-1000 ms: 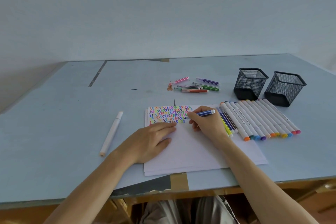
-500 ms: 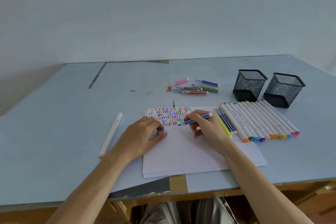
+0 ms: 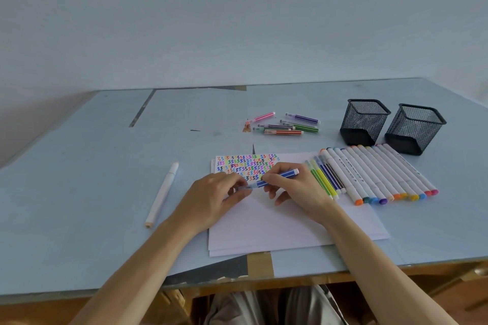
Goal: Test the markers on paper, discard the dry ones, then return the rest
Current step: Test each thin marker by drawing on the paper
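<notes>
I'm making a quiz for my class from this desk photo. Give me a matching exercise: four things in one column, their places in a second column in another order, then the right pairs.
Things:
1. blue marker
2. white marker
3. mesh cups
4. pink marker

Places:
A. far right of the table, behind the row of white markers
B. alone on the table, left of the paper
C. in the loose group beyond the paper
D. held in both hands over the paper

Pairs: 1-D, 2-B, 3-A, 4-C
</notes>
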